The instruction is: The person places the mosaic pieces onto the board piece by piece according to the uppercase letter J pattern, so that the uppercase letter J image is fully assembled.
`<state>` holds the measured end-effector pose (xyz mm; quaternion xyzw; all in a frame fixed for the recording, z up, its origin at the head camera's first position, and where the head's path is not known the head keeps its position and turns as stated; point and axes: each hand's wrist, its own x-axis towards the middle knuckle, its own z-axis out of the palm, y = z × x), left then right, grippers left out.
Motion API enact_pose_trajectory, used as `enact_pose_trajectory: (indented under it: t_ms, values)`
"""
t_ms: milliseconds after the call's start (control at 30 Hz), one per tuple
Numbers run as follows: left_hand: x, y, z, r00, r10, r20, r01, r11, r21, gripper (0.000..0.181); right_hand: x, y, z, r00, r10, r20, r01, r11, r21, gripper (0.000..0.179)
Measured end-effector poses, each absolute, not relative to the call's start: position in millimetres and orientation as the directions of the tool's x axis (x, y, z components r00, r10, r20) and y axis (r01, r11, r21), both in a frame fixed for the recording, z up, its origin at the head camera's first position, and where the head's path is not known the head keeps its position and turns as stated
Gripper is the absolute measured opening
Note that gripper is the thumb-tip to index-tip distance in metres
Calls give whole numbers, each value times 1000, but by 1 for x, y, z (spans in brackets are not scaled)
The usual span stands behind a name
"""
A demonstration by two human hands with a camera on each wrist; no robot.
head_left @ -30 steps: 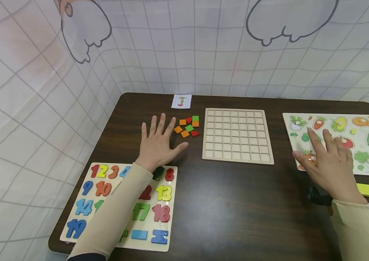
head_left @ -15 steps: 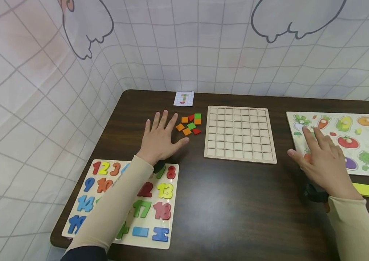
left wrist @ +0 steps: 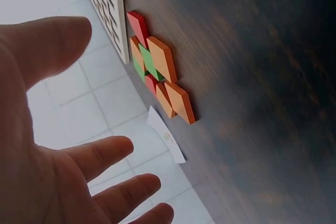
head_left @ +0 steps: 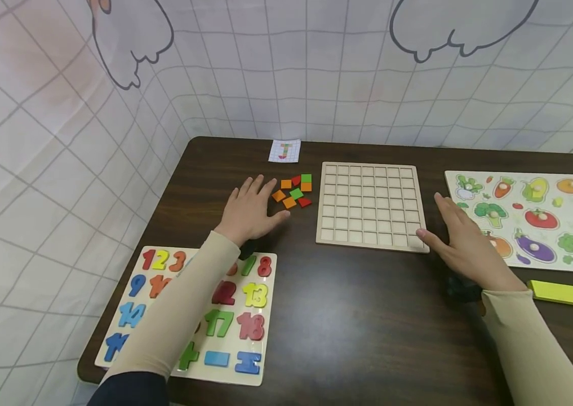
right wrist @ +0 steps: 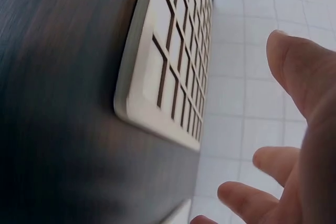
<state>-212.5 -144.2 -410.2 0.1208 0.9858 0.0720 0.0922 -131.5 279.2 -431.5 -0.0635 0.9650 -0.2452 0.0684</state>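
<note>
My left hand [head_left: 248, 213], fingers spread and holding nothing, hovers just left of a loose group of small orange, red and green tiles [head_left: 290, 202]. In the left wrist view, the orange tile [left wrist: 163, 60] and its neighbours lie on the table beyond the thumb, apart from the hand. A wooden grid board [head_left: 371, 206] with square cells lies right of the tiles. My right hand [head_left: 466, 248] is beside that board's lower right corner, thumb and fingers apart with nothing between them. The right wrist view shows the grid board [right wrist: 157, 106] close by, with a gap to the fingers.
A number puzzle board [head_left: 238, 316] lies under the left forearm. At the right is a vegetable puzzle board [head_left: 570, 248], with a yellow-green block [head_left: 563, 294] in front of it. A small card with a J pattern [head_left: 284, 151] lies at the table's back edge.
My right hand has moved left, off the vegetable puzzle board and toward the grid board. The left hand stays near the tiles, its fingers slightly lower. The tiles have not moved.
</note>
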Motion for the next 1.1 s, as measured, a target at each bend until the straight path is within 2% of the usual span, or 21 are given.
enact_pose_trajectory:
  t_ms: [267,600,1100]
  values:
    - [-227,-142,-413,-949,254,-188,219,958,187,81,-145,270,-440,-970,-190,-150,-98,874,-476,85]
    - [-241,-140,-418,-941,252,-228,197,951,237,74,-151,261,-448,-982,-169,-89,-120,908,-402,59]
    - [-259,-132,-424,-930,326,-168,285,930,230,44,-157,261,-452,-986,-128,-108,-83,933,-349,58]
